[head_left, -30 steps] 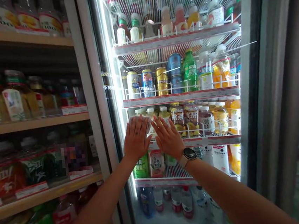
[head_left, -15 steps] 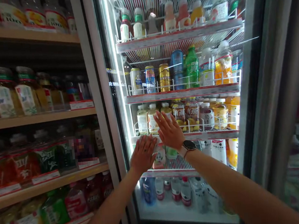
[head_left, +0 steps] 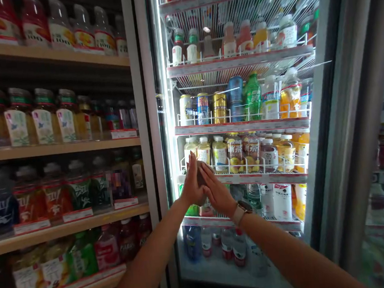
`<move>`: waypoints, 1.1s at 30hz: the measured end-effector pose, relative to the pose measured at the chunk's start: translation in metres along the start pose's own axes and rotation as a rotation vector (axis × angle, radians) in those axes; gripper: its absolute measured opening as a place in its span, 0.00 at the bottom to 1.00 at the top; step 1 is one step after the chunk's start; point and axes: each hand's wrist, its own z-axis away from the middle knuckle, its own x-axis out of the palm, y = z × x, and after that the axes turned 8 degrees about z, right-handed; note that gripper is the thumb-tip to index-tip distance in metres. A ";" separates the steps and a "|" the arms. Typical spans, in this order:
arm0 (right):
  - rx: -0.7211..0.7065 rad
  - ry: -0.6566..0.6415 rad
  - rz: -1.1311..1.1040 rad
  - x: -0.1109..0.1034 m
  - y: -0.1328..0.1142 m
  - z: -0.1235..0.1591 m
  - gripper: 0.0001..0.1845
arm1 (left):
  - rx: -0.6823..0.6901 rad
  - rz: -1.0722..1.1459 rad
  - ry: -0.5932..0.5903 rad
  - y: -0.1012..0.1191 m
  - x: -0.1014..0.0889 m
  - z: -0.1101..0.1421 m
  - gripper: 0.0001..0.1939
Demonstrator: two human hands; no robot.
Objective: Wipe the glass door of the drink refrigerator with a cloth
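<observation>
Reaching Up at a Glass Door (head_left: 208, 276)

Holding left hand (head_left: 192, 190) up, with straight fingers close together, tips up. Leaning right hand (head_left: 219, 195) in from the right, also with narrow fingers, tips up and to the left. Making a tent shape, with thumb sides close and a watch (head_left: 244, 207) on the right wrist.

Seeing a small brown thing (head_left: 200, 174) in the gap, between the fingers of both hands, just beside each. Hard to tell cloth from shine on glass, or to pick the nearer hand. Seeming long from top to bottom, but too hidden to be sure. Cannot tell about any hold on it, or about touching the door.

Looking past the fingertips, through the glass, at bottles (head_left: 220, 154) on a lit shelf (head_left: 249, 177).
</observation>
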 end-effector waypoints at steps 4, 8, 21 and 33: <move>0.022 -0.051 0.258 0.022 -0.015 0.000 0.42 | -0.056 -0.085 0.038 -0.033 -0.028 0.010 0.35; 0.101 0.008 0.443 0.045 -0.024 -0.005 0.52 | -0.027 -0.296 0.042 -0.058 -0.030 0.024 0.34; -0.224 -0.007 0.485 -0.040 0.050 -0.083 0.39 | 0.021 -0.403 0.099 -0.059 -0.022 0.032 0.34; -0.395 -0.195 0.464 0.036 0.021 0.109 0.34 | 0.041 -0.386 0.120 -0.060 -0.022 0.032 0.35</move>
